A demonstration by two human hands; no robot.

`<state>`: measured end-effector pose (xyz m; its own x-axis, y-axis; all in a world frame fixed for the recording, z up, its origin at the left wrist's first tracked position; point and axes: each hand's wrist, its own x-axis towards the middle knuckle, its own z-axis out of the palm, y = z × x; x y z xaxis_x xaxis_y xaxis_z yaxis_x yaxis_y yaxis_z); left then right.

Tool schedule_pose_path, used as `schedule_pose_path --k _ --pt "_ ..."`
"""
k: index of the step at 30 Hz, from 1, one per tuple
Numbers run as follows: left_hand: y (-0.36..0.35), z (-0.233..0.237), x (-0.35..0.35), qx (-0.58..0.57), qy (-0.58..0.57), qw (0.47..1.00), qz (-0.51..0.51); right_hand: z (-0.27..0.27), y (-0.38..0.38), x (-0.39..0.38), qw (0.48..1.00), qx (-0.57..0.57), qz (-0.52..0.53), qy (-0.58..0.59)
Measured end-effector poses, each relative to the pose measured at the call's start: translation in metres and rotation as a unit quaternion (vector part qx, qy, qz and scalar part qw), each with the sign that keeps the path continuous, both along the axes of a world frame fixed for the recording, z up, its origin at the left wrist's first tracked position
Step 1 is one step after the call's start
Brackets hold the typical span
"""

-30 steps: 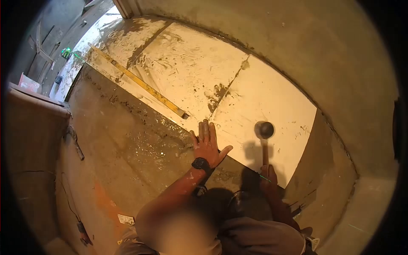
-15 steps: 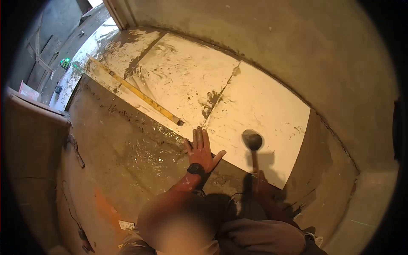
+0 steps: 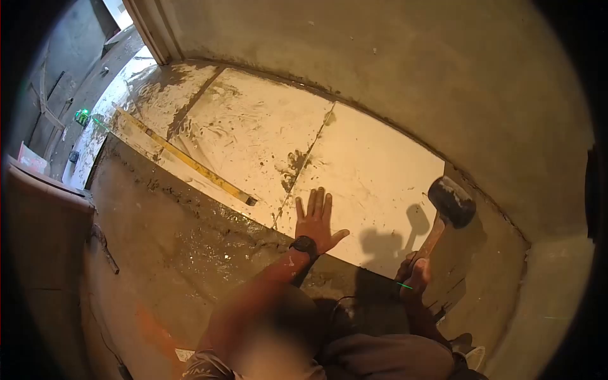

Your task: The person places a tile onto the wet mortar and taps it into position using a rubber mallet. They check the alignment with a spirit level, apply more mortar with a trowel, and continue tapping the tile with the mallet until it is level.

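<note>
The left hand (image 3: pixel 316 223) is pressing flat on the white tile (image 3: pixel 373 177) near its near-left corner, fingers spread. The right hand (image 3: pixel 415 272) is gripping the mallet (image 3: pixel 451 201) by its handle, fingers wrapped tight, its head hanging over the tile's right edge.

No readable text, brand, number or sign.
White paper scrap (image 3: pixel 184 354) on floor, 7 o'clock: print too small and blurred.
Black wristwatch (image 3: pixel 304 244) at left hand (image 3: pixel 316 223), near centre: face dark, no digits legible.
Yellow straightedge (image 3: pixel 183 158), 10 o'clock: no markings legible.
Rubber mallet (image 3: pixel 451 201), 3 o'clock: no brand mark legible.
</note>
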<state>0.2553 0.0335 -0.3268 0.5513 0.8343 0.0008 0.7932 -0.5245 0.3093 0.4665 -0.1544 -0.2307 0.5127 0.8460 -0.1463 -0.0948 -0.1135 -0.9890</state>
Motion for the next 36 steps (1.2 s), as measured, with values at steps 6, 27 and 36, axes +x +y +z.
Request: schedule_pose_path --k 6,27,36 --pt "-0.002 -0.002 0.002 -0.018 0.009 1.0 0.012 -0.076 -0.031 0.03 0.938 -0.19 0.131 -0.257" --pt "0.009 0.001 0.009 -0.038 0.002 0.999 0.032 0.04 0.087 0.068 0.994 -0.078 0.043 -0.056" --pt "0.011 -0.009 -0.012 -0.007 -0.02 0.995 0.094 0.041 0.074 0.109 0.931 -0.255 0.169 -0.198"
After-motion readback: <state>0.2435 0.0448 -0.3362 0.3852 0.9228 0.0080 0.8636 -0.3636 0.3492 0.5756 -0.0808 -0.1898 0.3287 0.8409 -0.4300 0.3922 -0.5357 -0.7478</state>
